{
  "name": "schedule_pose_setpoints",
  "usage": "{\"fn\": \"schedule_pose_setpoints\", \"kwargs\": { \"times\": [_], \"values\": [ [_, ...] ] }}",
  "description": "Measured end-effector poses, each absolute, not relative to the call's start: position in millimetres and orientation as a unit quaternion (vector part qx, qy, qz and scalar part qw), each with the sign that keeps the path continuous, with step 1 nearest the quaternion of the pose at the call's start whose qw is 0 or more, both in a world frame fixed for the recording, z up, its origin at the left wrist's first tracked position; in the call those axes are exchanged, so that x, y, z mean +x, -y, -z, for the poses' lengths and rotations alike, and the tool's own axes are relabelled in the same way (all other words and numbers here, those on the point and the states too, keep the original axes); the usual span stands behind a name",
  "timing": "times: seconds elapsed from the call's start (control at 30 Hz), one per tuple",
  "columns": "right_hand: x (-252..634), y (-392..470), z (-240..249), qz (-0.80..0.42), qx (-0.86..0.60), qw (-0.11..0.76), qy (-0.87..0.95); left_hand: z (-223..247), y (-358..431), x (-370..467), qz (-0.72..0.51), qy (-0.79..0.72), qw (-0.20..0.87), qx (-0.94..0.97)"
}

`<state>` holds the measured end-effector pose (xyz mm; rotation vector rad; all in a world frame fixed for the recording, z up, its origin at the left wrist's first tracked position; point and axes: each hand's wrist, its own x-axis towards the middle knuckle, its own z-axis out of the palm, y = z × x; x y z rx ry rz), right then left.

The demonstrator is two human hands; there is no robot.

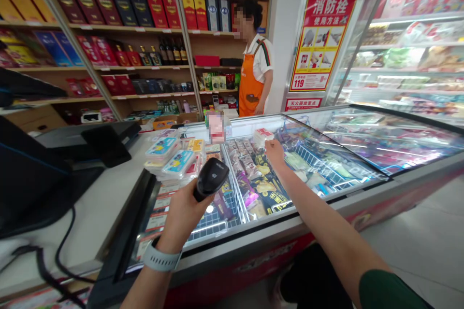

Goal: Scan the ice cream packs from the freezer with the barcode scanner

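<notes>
Scanner (213, 176) in L hand (187, 207), red/wht pk (262, 136) at R hand (275, 152) fingertips.

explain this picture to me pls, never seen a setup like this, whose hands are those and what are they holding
There is no robot here: these are a person's two bare hands. The single picture comes from a camera worn on that person's head, looking forward and down.

The left hand, with a watch on its wrist, holds a black handheld scanner. The right hand reaches over the freezer to a white pack with a red label; whether it grips or only touches it is hard to tell.

Stacked plastic packs sit at the freezer's left end, and packaged goods show in baskets below the glass. Beyond stands another person in an orange apron.
</notes>
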<state>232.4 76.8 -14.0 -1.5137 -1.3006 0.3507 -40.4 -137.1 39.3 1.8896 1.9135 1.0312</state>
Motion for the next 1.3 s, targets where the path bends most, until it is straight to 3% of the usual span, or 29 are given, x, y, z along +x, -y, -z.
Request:
{"fn": "schedule_pose_setpoints", "kwargs": {
  "times": [0.33, 0.5, 0.67, 0.77, 0.93, 1.1, 1.3],
  "values": [
    [81, 31, -9, -0.292, -0.463, 0.495, 0.675, -42, 201, -93, -0.431, -0.742, 0.118, 0.499],
    [41, 66, -24, -0.106, -0.357, 0.519, 0.770, -39, 218, -116, -0.426, -0.781, 0.118, 0.442],
    [20, 70, -39, 0.065, -0.341, 0.415, 0.841, -33, 227, -125, -0.438, -0.787, 0.137, 0.412],
    [18, 68, -40, 0.116, -0.344, 0.357, 0.861, -34, 229, -125, -0.437, -0.791, 0.140, 0.405],
    [29, 62, -30, 0.139, -0.312, 0.340, 0.876, -34, 226, -121, -0.441, -0.775, 0.132, 0.434],
    [48, 56, -27, 0.097, -0.298, 0.383, 0.869, -35, 217, -112, -0.439, -0.772, 0.124, 0.442],
    [89, 37, -34, -0.111, -0.350, 0.566, 0.738, -49, 211, -86, -0.459, -0.747, 0.147, 0.457]
  ]
}}
